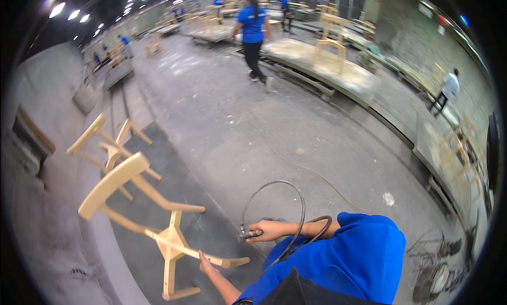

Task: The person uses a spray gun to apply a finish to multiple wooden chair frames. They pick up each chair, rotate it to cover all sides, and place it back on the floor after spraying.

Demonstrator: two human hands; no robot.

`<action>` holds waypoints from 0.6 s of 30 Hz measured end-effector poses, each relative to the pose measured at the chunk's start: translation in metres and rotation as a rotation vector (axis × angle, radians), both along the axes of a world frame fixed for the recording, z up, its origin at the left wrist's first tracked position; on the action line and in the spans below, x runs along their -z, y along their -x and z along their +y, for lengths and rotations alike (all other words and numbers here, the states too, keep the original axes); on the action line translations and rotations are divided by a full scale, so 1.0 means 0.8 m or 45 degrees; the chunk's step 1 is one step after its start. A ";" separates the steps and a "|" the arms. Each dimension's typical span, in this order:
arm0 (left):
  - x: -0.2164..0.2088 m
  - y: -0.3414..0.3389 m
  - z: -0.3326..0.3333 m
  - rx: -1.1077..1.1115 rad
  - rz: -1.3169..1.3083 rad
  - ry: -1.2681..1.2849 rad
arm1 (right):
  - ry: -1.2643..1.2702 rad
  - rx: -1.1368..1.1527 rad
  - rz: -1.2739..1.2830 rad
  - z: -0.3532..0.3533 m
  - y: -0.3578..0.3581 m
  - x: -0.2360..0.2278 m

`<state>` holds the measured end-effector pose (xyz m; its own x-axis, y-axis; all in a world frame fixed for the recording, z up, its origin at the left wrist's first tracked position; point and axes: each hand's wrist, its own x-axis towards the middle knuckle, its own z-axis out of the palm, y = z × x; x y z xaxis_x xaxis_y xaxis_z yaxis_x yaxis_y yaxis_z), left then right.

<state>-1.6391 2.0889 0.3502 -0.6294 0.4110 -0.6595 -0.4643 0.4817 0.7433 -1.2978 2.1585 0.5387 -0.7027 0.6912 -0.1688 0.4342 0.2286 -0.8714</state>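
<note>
A bare light-wood chair (113, 184) is tilted at the left, its curved backrest away from me and its legs toward me. My left hand (207, 266) is closed around one of its wooden members near the lower end. Slightly farther right, my right hand (270, 230) grips a small dark air gun (247, 233), whose exact type is hard to make out. A dark hose (303, 200) loops up from the gun and back past my right forearm. The gun's tip points left, apart from the chair. Behind that chair lies a second light-wood chair (87, 134).
Both chairs are over a dark flat surface (158, 146) at my left. Long low platforms (343, 83) carrying chairs run along the right. A person in a blue shirt (252, 25) walks ahead; a person in a light top (450, 86) stands far right. A thin hose (311, 170) crosses the floor.
</note>
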 end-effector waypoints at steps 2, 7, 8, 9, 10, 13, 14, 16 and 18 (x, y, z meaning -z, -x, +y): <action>0.007 -0.003 0.008 -0.185 -0.125 -0.037 | 0.049 0.143 0.004 -0.009 -0.030 0.009; 0.002 -0.020 0.016 -0.349 -0.087 -0.061 | 0.119 0.367 0.004 -0.007 -0.048 0.028; 0.000 -0.022 0.014 -0.342 -0.016 -0.086 | 0.086 0.354 -0.014 -0.002 -0.045 0.029; -0.002 -0.026 0.012 -0.334 0.053 -0.110 | 0.070 0.345 -0.055 0.007 -0.045 0.026; -0.001 -0.028 0.009 -0.330 0.116 -0.134 | 0.058 0.308 -0.052 0.017 -0.045 0.023; 0.004 -0.043 -0.006 -0.317 0.051 -0.132 | 0.071 0.196 -0.084 0.053 -0.038 0.006; 0.008 -0.051 -0.016 -0.301 0.047 -0.108 | 0.082 0.164 -0.077 0.064 -0.033 0.002; 0.020 -0.076 -0.033 -0.309 0.010 -0.034 | 0.087 0.121 -0.072 0.084 -0.028 0.001; 0.033 -0.103 -0.044 -0.315 -0.035 0.029 | 0.097 0.098 -0.098 0.105 -0.026 0.008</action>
<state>-1.5568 2.0537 0.3238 -0.6908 0.2317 -0.6849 -0.5898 0.3672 0.7192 -1.2772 2.2426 0.5321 -0.6313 0.7255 -0.2742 0.5139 0.1265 -0.8485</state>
